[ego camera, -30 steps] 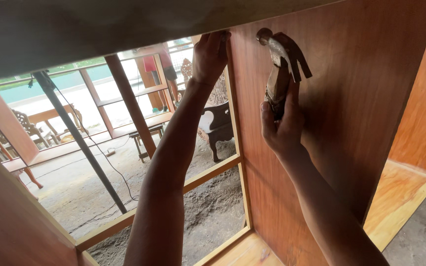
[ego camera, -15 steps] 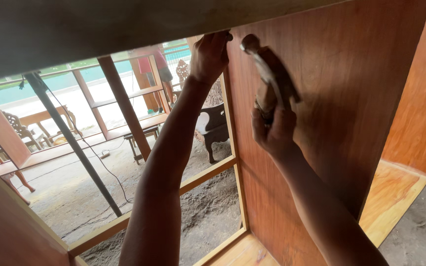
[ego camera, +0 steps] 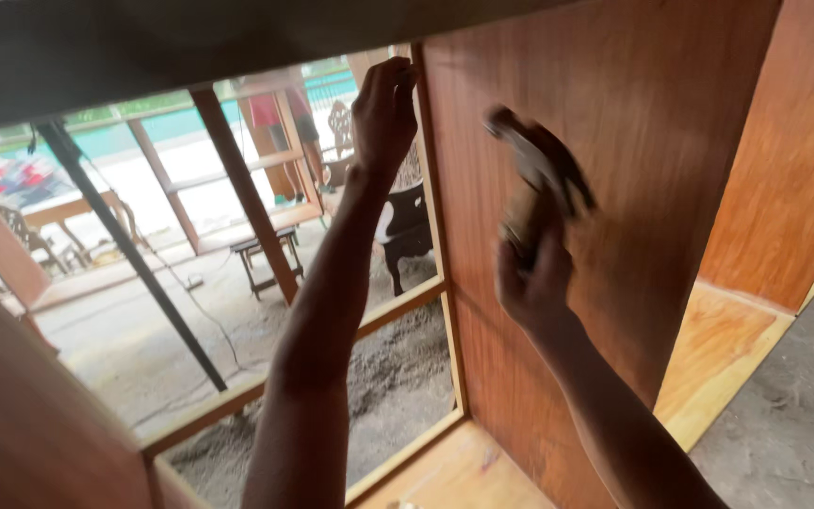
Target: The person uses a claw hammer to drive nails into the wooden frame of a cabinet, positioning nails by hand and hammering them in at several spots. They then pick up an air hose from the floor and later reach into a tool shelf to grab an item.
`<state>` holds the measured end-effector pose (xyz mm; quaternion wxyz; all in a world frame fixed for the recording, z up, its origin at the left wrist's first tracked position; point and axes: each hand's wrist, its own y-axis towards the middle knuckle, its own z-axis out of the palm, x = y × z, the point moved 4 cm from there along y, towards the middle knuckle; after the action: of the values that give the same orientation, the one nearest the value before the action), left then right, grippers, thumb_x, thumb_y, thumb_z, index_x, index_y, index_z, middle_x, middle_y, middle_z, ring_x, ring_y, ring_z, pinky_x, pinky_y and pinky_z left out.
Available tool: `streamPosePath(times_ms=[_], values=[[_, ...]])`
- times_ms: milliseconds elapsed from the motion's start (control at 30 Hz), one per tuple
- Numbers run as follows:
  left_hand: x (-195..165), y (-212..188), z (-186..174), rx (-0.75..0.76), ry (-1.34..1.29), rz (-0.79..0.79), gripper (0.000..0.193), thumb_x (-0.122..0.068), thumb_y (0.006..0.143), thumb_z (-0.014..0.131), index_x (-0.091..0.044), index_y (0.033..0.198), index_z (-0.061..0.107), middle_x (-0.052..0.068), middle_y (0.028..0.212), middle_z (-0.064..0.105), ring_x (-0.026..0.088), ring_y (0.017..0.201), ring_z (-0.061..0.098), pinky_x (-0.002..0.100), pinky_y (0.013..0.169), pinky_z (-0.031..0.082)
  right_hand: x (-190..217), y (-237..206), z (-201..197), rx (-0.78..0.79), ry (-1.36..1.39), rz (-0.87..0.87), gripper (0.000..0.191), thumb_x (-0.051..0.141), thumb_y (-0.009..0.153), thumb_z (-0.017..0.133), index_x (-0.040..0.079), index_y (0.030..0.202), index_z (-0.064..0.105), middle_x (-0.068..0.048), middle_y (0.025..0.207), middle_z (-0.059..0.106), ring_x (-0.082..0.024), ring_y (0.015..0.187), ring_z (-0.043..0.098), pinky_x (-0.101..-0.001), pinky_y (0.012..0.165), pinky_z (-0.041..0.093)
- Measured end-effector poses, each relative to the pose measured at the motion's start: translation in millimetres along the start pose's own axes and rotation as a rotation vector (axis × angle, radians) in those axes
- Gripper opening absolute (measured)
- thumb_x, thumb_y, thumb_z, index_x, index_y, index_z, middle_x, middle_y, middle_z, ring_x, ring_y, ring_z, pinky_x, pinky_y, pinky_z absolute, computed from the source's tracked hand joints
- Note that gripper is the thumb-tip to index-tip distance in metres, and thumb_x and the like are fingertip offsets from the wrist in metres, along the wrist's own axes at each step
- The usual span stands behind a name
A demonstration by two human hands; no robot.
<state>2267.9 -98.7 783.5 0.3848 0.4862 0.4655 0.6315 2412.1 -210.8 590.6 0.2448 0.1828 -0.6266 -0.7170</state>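
Hammer (ego camera: pixel 541 179) is up near the top of the reddish wood panel (ego camera: pixel 633 141), blurred, with the right hand (ego camera: pixel 531 273) wrapped tight round its wooden handle. Left hand (ego camera: pixel 383 113) is pinched closed at the panel's upper front edge (ego camera: pixel 423 113), looks like it's steadying something small there, can't tell what. A dark chair (ego camera: pixel 407 226) stands out in the yard beyond.

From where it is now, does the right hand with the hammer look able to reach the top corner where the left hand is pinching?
Probably yes. The right hand holds the hammer beside the wooden panel, a little below the left hand, with nothing visible between them. The hammer head is blurred.
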Motion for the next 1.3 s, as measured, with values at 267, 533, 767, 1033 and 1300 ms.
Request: streamPosePath(times_ms=[267,533,767,1033,1300], values=[[-95.7,-290.3,-59.3,-0.47,-1.056,-1.422,0.013,-0.019,0.105,0.056,-0.013,0.097,0.048,0.001,0.078,0.052,0.013,0.067,0.052,0.029,0.063,0.051,36.8,-172.9,-132.4,0.449,0.024,0.436,0.071,0.021,0.092,0.064,0.004,0.155,0.036,-0.025,0.098,0.071,-0.039,0.084,0.074,-0.0412,0.068,0.057],[-328.2,-529.6,-144.4,-0.21,-0.793,-2.138,0.037,-0.031,0.102,0.063,-0.013,0.073,0.047,0.0,0.053,0.04,0.015,0.039,0.039,0.034,0.04,0.034,105.9,-253.4,-232.5,0.768,0.138,0.614,0.056,0.028,0.081,0.075,0.018,0.133,0.058,-0.018,0.092,0.075,-0.03,0.078,0.076,-0.0415,0.066,0.064],[-452.5,-527.5,-208.7,-0.215,-0.513,-2.112,0.029,-0.025,0.101,0.061,-0.008,0.078,0.055,0.004,0.052,0.047,0.018,0.041,0.044,0.035,0.041,0.033,171.0,-270.5,-280.4,0.827,0.186,0.671,0.042,0.029,0.082,0.079,0.014,0.117,0.06,-0.023,0.096,0.072,-0.033,0.089,0.077,-0.0394,0.07,0.059],[-524.6,-419.6,-271.4,0.113,-0.344,-1.839,0.033,-0.022,0.106,0.06,-0.007,0.077,0.06,-0.001,0.064,0.055,0.009,0.058,0.049,0.029,0.054,0.041,245.4,-305.9,-290.9,0.923,0.382,0.998,0.04,0.025,0.077,0.084,0.007,0.105,0.061,-0.012,0.068,0.066,-0.024,0.06,0.065,-0.0393,0.057,0.054],[-580.2,-355.1,-331.2,-0.183,-0.105,-1.866,0.037,-0.025,0.104,0.058,-0.009,0.071,0.053,0.0,0.054,0.049,0.008,0.043,0.044,0.027,0.039,0.033,329.1,-297.5,-277.5,1.046,0.712,1.051,0.031,0.02,0.086,0.079,0.005,0.103,0.059,-0.005,0.069,0.063,-0.016,0.059,0.058,-0.0362,0.054,0.05]])
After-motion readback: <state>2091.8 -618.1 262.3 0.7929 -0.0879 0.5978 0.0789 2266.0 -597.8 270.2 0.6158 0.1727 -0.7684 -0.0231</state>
